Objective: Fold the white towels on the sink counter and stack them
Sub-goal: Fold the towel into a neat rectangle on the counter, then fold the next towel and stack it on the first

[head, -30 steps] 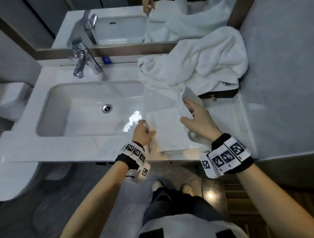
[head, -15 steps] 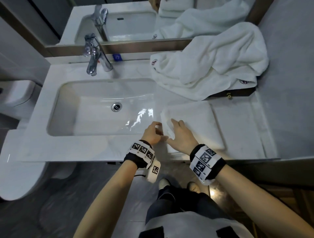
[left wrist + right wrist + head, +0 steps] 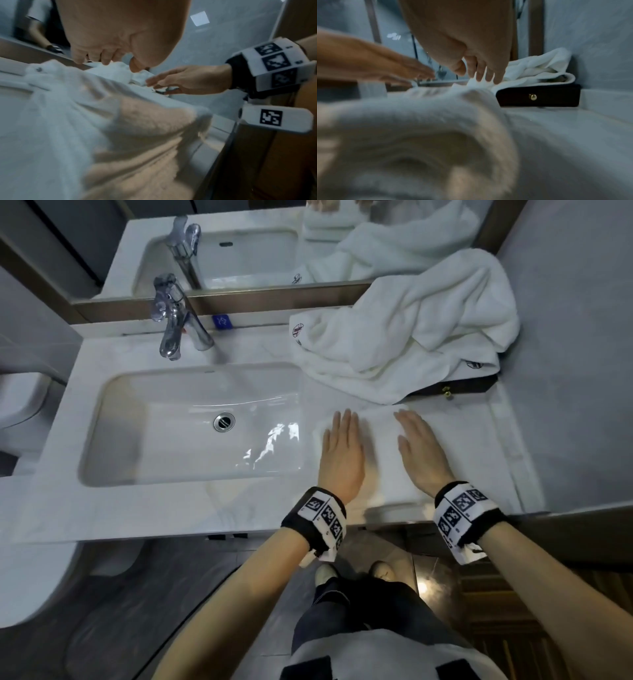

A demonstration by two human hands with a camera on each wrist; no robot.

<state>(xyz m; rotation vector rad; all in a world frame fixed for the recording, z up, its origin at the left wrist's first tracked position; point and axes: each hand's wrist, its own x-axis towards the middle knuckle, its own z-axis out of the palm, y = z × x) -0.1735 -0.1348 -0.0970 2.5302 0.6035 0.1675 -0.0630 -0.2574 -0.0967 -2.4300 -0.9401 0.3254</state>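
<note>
A folded white towel lies flat on the counter just right of the sink basin. My left hand presses palm-down on its left half with straight fingers. My right hand presses flat on its right half in the same way. Behind it, a heap of unfolded white towels is bunched against the mirror and right wall. In the left wrist view the folded towel fills the foreground, blurred, and the right hand reaches in. The right wrist view shows the heap past my fingers.
A chrome faucet stands behind the basin. A dark box with a brass knob sits under the towel heap in the back right corner, also seen as a dark box. A mirror backs the counter; a wall closes the right side.
My right hand folded the towel over to the left, then both hands moved onto its top and now press it flat. The left hand went from curled at the towel's edge to flat.
</note>
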